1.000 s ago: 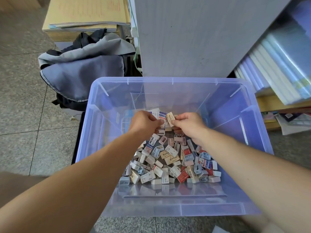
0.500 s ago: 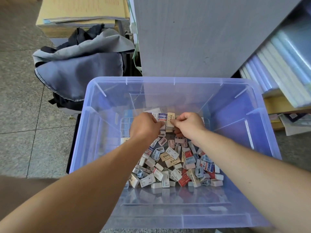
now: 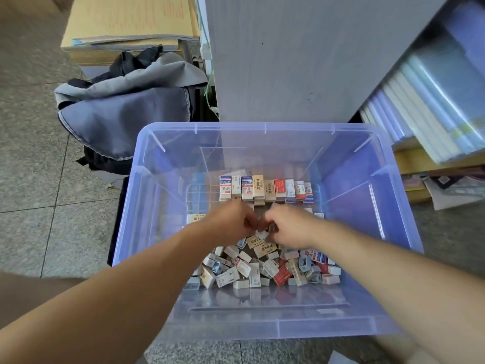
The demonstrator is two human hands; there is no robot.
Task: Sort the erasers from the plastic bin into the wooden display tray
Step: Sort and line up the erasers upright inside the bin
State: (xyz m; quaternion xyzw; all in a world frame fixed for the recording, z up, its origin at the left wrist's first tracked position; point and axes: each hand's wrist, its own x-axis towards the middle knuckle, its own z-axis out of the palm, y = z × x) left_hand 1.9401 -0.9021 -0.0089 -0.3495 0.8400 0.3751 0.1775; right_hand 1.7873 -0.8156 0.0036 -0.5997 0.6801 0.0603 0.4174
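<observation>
A clear blue plastic bin (image 3: 388, 206) stands on the floor. A pile of loose erasers (image 3: 262, 269) in paper sleeves lies on its bottom. At the bin's far side a row of upright erasers (image 3: 262, 189) stands in a gridded tray (image 3: 199, 195). Both hands are inside the bin, just above the far end of the pile and close together. My left hand (image 3: 231, 223) has its fingers curled, and blur hides what they hold. My right hand (image 3: 288, 227) pinches a small eraser (image 3: 271, 228) at its fingertips.
A grey and black backpack (image 3: 126, 114) lies on the tiled floor left of the bin. A grey cabinet panel (image 3: 301, 61) rises behind it. Stacked cardboard (image 3: 128, 22) sits at the back left. Shelves with wrapped paper packs (image 3: 425, 101) are on the right.
Both hands have dropped from the upright row at the tray down to the loose pile. The erasers they held at the row now stand in it.
</observation>
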